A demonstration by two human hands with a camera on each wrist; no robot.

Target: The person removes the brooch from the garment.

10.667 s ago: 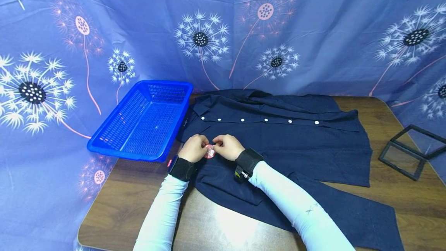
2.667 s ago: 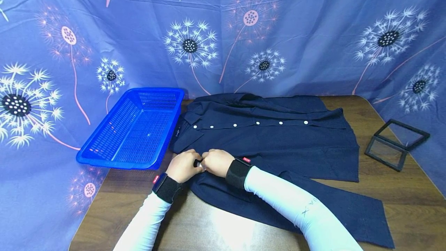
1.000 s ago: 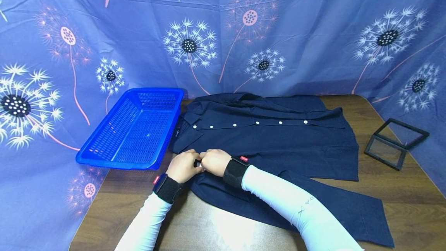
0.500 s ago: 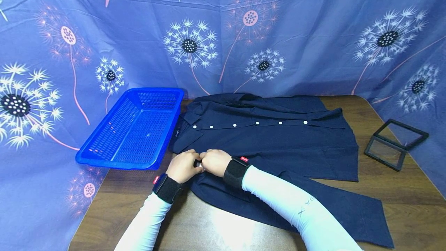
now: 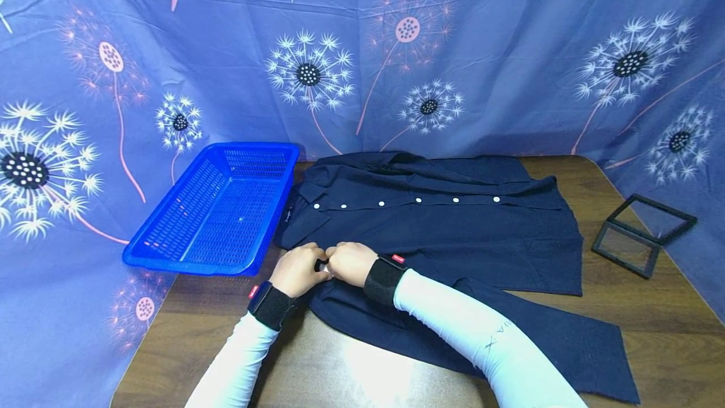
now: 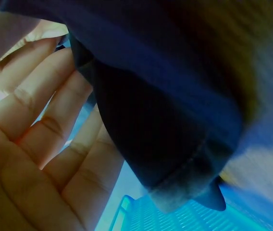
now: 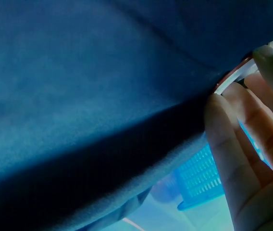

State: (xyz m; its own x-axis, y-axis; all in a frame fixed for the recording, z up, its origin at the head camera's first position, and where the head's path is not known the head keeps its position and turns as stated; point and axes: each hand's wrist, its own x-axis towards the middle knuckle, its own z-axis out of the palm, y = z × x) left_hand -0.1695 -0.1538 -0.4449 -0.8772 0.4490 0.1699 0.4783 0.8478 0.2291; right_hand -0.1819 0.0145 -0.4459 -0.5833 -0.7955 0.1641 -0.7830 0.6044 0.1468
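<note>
A navy button-up shirt [image 5: 442, 232] lies spread on the table, its white buttons in a row. My left hand [image 5: 297, 269] and right hand [image 5: 352, 263] meet over the chest near the collar, fingers curled. Between them they pinch a small round badge [image 7: 233, 78], its rim pale and reddish in the right wrist view, close against the shirt cloth. Only a pale sliver of the badge shows in the head view; fingers hide the rest. Beside a hanging fold of shirt [image 6: 151, 110], fingers [image 6: 50, 120] reach up in the left wrist view.
A blue perforated basket [image 5: 209, 263] stands at the left, close to the shirt collar. Two joined black frames with clear panes [image 5: 629, 247] lie at the right of the wooden table [image 5: 187, 332]. Patterned blue cloth [image 5: 362, 99] hangs behind.
Earlier the badge's red and white face showed between my fingertips; now both hands wrap closer and cover it. During the last second the hands have barely moved.
</note>
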